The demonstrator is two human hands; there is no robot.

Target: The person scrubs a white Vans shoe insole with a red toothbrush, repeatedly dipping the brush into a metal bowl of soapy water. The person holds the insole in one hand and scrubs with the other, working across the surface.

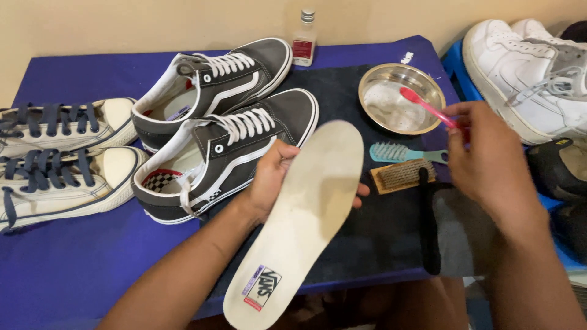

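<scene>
**Shoes, brushes and bottle sitting around the blue table**

Two grey sneakers (226, 122) with white laces are lying side by side on a blue table cover (73, 256). Two cream sneakers (61, 159) with navy laces are sitting at the left edge. A small clear bottle (304, 38) is standing by the wall. A teal brush (403, 153) and a wooden wire brush (400, 176) are resting on a dark mat (367, 238). White high-tops (532, 73) are sitting far right.

Pale insole (306, 214) (tilted, held up); pink toothbrush (426, 107) over bowl

warm, even indoor light, soft shadows, faint glare in the metal bowl (400, 98), sharp focus
</scene>
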